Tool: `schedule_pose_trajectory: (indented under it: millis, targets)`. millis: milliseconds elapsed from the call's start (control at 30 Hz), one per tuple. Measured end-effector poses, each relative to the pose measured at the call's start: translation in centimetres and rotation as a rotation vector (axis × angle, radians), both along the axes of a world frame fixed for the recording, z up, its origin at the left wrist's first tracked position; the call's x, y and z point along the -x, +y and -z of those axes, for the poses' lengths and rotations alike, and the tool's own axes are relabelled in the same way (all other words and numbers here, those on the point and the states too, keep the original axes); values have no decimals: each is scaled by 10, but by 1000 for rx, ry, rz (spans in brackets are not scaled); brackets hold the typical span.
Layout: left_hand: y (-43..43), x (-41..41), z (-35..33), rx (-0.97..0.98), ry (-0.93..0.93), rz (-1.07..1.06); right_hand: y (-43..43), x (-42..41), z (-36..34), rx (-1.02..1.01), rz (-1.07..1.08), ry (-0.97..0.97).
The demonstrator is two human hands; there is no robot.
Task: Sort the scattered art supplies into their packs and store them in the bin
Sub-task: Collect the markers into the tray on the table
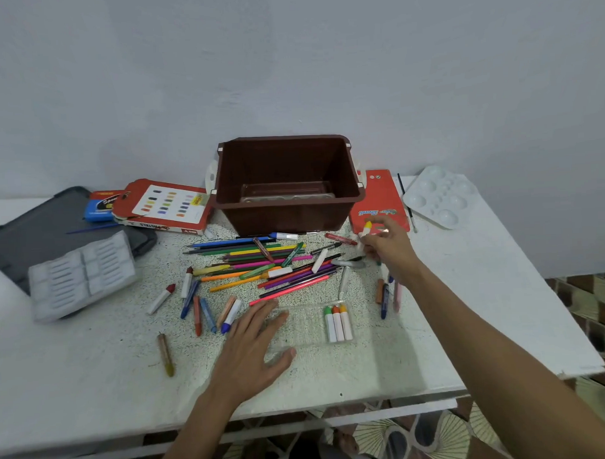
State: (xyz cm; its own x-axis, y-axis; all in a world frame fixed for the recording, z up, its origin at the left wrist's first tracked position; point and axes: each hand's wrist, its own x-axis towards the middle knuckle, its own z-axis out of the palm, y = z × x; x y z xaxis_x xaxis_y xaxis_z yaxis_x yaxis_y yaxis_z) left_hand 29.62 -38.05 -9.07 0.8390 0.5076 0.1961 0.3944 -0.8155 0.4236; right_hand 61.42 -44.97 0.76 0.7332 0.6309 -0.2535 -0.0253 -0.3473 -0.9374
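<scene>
right hand [385,247] pinching yellow crayon [366,228]; left hand [255,347] spread flat on clear tray [308,327]. tray could slide, three crayons [337,322] could roll out.

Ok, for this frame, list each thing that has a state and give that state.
brown bin: upright, open, something clear lying at the bottom.
clear tray: flat on table, three white crayons slotted in, rest unfilled.
left hand: flat, pressing on the tray's edge.
right hand: grip closed on a yellow-tipped crayon.
coloured pencils: loose, scattered.
white palette: flat, wells unfilled.
</scene>
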Motion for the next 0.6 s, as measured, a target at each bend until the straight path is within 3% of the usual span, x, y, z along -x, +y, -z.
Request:
schedule_pose_trajectory:
  millis: [67, 233, 400, 600]
  targets:
    - [0, 0, 1, -3, -1, 3, -6, 13, -2, -42, -33, 82]
    - [1, 0, 2, -15, 0, 5, -24, 54, -4, 32, -221, 77]
    - [0, 0, 2, -9, 9, 0, -36, 86, 8, 229, -444, -198]
    - [0, 0, 1, -6, 10, -7, -41, 110, 16, 267, -548, -376]
